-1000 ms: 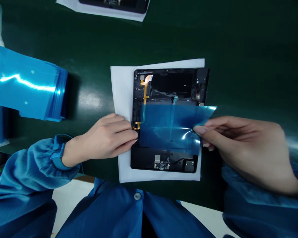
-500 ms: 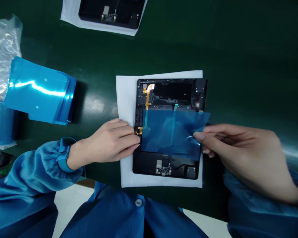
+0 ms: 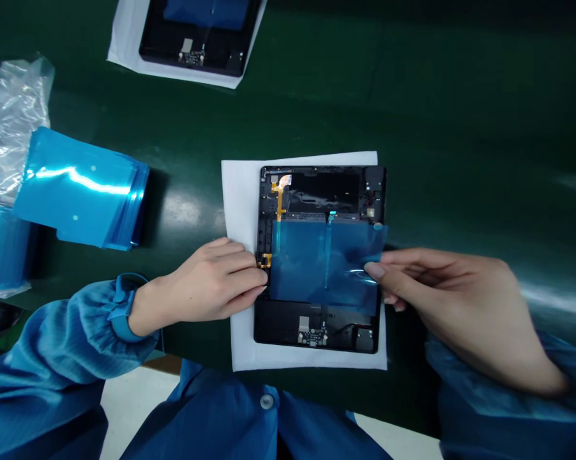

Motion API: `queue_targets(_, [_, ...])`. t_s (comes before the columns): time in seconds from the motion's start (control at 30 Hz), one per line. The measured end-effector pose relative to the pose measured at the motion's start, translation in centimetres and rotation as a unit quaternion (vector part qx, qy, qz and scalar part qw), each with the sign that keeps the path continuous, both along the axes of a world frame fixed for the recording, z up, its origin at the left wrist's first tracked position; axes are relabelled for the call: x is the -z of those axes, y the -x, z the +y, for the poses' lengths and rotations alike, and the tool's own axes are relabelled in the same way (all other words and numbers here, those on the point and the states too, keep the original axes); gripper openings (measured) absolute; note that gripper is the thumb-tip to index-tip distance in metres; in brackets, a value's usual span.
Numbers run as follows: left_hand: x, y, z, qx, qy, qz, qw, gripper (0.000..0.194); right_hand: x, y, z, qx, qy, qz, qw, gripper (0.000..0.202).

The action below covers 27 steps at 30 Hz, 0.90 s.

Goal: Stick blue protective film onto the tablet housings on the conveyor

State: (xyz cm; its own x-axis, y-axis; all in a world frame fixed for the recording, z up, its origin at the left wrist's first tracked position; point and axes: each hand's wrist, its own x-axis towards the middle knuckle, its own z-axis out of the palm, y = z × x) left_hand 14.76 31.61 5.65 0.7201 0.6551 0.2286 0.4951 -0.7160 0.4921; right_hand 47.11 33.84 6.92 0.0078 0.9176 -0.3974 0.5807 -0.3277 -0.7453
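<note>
An opened tablet (image 3: 288, 319) with its inner circuit boards and orange flex cables showing lies on a white sheet (image 3: 242, 211). Across its middle spreads a translucent blue film (image 3: 300, 265), whose right edge sticks slightly past the frame. My right hand (image 3: 441, 287) pinches that right edge between thumb and forefinger. At the tablet's left edge, my left hand (image 3: 216, 278) is closed, its fingertips gripping the frame beside the film; the thumb is mostly hidden.
A stack of blue films (image 3: 77, 185) lies to the left, by a clear plastic bag (image 3: 10, 128) and another blue stack (image 3: 3, 249). At the back, a second opened tablet (image 3: 166, 48) rests on a white sheet (image 3: 120, 48). Everything is on a dark green table (image 3: 436, 128).
The view has shifted a little, showing more of the far tablet. My right hand and the film's right edge have come slightly left, closer to the tablet's frame. Both hands keep their grips.
</note>
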Motion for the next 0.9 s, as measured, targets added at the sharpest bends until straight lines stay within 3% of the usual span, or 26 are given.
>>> queue_targets(0.37, [-0.1, 0.0, 0.0, -0.002, -0.006, 0.002, 1.0, 0.019, -0.2, -0.2, -0.2, 0.012, 0.005, 0.03, 0.999, 0.038])
queue_targets(0.5, [-0.1, 0.1, -0.2, -0.016, 0.007, -0.008, 1.0, 0.014, 0.1, -0.1, -0.2, 0.023, 0.011, 0.081, 0.996, 0.039])
queue_targets(0.6, [-0.7, -0.1, -0.2, -0.036, -0.029, 0.017, 0.999, 0.018, 0.7, 0.2, -0.2, 0.052, 0.003, 0.142, 0.988, 0.036])
queue_targets(0.77, [-1.7, -2.6, 1.0, -0.004, -0.116, 0.15, 0.982, 0.023, 1.5, 1.5, 0.1, 0.166, -0.08, 0.249, 0.951, 0.027])
queue_targets(0.9, [-1.2, -6.2, 2.5, 0.019, -0.116, 0.207, 0.971, 0.03, 2.5, 1.9, 0.5, 0.168, -0.135, 0.257, 0.942, 0.028])
